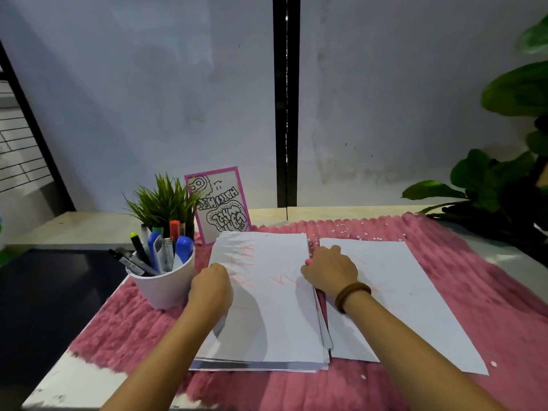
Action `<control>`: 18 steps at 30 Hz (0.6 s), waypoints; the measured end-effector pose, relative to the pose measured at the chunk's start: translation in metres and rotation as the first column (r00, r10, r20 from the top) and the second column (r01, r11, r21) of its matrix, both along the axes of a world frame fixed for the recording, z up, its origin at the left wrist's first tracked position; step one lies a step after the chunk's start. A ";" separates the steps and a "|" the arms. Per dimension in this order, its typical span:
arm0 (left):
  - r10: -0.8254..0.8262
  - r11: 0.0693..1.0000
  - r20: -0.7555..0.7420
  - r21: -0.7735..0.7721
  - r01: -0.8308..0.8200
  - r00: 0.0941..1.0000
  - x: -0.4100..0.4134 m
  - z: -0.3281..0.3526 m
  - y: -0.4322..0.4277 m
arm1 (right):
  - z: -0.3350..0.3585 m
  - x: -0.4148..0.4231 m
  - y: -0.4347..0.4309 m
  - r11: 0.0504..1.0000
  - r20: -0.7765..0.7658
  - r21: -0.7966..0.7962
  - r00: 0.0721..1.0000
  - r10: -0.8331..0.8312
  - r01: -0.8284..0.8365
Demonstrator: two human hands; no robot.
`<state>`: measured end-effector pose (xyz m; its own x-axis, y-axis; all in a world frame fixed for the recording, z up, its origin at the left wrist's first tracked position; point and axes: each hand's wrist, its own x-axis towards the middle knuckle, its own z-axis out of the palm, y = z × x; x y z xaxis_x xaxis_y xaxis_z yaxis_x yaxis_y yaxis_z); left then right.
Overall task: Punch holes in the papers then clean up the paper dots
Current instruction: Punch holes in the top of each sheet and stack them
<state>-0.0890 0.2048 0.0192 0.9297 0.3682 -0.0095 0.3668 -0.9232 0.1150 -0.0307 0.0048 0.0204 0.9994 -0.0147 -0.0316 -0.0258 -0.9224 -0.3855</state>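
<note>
A thick stack of white papers (272, 310) with faint red scribbles lies on a pink fuzzy mat (444, 262). My left hand (212, 287) grips the stack's left edge with curled fingers. My right hand (330, 269) holds the stack's right edge, thumb on top. A second, thinner pile of white sheets (406, 292) lies just to the right, partly under my right forearm. Small white paper dots (350, 228) are scattered on the mat behind the papers, and a couple lie near the front right (493, 363). No hole punch is in view.
A white cup of markers and pens (164, 271) stands just left of the stack, close to my left hand. Behind it are a small grass plant (164, 200) and a pink-framed drawing card (221, 203). Large green leaves (498, 188) overhang the right edge. A dark surface (44, 307) lies left.
</note>
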 end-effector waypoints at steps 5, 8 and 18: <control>0.019 0.999 -0.097 0.041 -0.015 0.995 0.005 0.001 0.001 | -0.002 -0.006 0.009 0.996 0.005 0.003 0.996 0.088 -0.088; 0.025 0.999 -0.068 0.044 -0.022 0.997 0.007 0.002 -0.003 | 0.002 -0.003 0.002 0.997 0.024 -0.007 0.997 0.079 -0.078; -0.334 0.827 0.110 -0.441 0.347 0.936 0.057 0.016 -0.148 | 0.003 0.072 -0.090 0.984 0.028 0.170 0.998 -0.060 0.055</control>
<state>-0.0319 0.0564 0.0347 0.9976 -0.0105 -0.0686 0.0291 -0.8344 0.5503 0.0409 -0.0854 0.0237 0.9976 -0.0694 -0.0057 -0.0616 -0.8412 -0.5372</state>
